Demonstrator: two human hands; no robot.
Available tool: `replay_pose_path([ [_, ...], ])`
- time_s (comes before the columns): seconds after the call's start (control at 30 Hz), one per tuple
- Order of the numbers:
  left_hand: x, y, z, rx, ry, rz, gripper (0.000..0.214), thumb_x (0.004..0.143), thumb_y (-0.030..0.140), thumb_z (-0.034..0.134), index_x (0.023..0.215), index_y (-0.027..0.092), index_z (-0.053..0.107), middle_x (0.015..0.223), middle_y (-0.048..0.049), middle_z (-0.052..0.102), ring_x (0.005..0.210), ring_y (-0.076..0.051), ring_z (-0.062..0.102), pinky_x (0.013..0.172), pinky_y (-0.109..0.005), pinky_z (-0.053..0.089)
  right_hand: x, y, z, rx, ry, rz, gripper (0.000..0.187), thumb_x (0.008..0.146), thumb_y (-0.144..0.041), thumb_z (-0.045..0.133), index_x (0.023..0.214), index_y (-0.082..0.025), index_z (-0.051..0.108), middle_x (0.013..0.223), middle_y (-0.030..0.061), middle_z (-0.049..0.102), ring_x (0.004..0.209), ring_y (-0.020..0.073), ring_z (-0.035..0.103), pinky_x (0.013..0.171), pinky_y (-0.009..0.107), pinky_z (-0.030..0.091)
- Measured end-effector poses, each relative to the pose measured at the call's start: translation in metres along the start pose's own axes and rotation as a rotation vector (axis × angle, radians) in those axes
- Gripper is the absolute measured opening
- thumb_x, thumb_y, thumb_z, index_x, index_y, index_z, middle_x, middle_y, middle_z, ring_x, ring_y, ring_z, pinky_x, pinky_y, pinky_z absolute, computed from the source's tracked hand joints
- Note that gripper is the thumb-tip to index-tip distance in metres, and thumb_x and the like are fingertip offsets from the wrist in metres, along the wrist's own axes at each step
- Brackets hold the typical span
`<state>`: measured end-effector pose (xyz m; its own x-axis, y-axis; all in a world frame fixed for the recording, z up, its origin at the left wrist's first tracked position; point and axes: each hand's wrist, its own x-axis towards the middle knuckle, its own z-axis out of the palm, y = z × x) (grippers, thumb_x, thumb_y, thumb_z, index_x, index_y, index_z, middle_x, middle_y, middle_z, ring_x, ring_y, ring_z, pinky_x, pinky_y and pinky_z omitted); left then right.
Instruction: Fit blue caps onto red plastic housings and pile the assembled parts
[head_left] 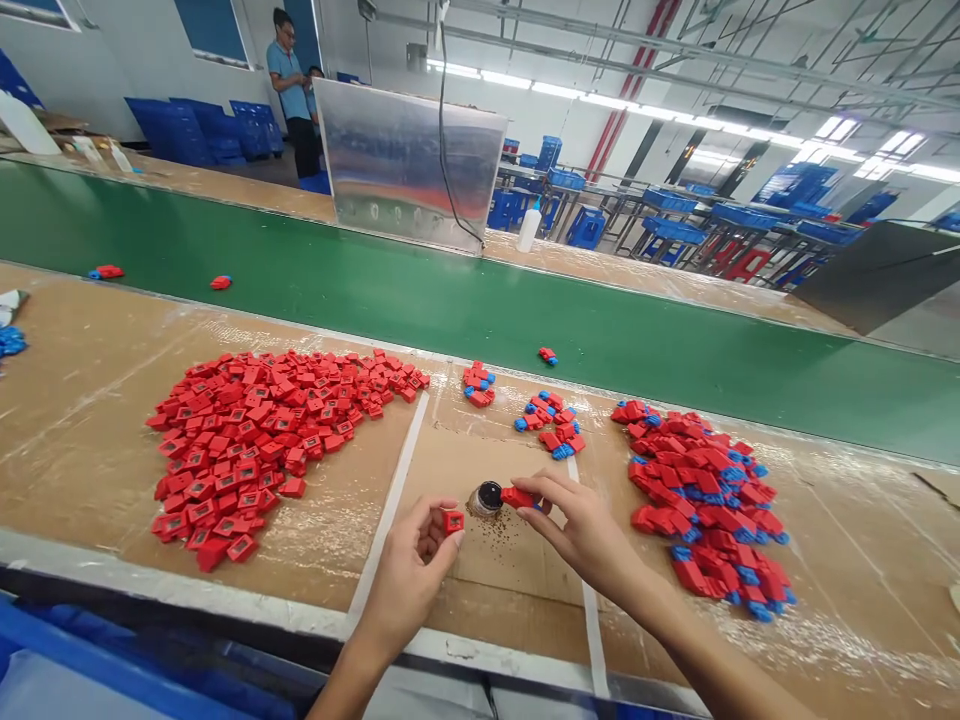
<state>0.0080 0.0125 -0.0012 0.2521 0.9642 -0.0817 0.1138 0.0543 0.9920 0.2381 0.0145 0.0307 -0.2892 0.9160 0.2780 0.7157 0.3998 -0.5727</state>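
Note:
My left hand (424, 545) pinches a small red plastic block (453, 521) with a square opening facing me. In my right hand (559, 510) is a red-and-blue plastic piece (516, 496), its red end touching or very close to a small round pot of dark liquid (490, 495). Brown specks lie on the cardboard around the pot. To the left spreads a large pile of red blocks (255, 430). On the right is a heap of red-and-blue pieces (697, 490), and smaller clusters of them (551, 420) sit beyond my hands.
A green conveyor belt (360, 290) crosses behind the worktable, carrying a few red-and-blue pieces (220, 283). Past it stand a metal panel (412, 165) and a white bottle (529, 226). A person in a blue shirt (288, 80) stands at the back left. A blue bin (112, 670) is at lower left.

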Motion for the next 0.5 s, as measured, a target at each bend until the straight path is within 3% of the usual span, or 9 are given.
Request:
replay_pose_path([
  [0.13,-0.003,-0.003,0.005,0.008,-0.011,0.005,0.014,0.088,0.029,0.057,0.1,0.02,0.059,0.081,0.0007,0.059,0.072,-0.013,0.054,0.065,-0.022,0.043,0.0,0.0,0.001,0.0,-0.007,-0.012,0.019,0.094,-0.023,0.055,0.11,-0.019,0.062,0.093,0.0061,0.064,0.08,0.0174,0.063,0.071,0.029,0.051],
  [0.5,-0.003,-0.009,0.016,-0.178,-0.068,-0.159,0.028,0.078,0.031,0.068,0.101,0.016,0.065,0.068,0.0022,0.053,0.063,-0.014,0.054,0.055,-0.024,0.051,0.005,-0.004,0.0,-0.06,-0.001,-0.107,0.019,0.095,-0.022,0.054,0.111,-0.019,0.062,0.091,0.0061,0.063,0.081,0.018,0.062,0.072,0.029,0.05],
])
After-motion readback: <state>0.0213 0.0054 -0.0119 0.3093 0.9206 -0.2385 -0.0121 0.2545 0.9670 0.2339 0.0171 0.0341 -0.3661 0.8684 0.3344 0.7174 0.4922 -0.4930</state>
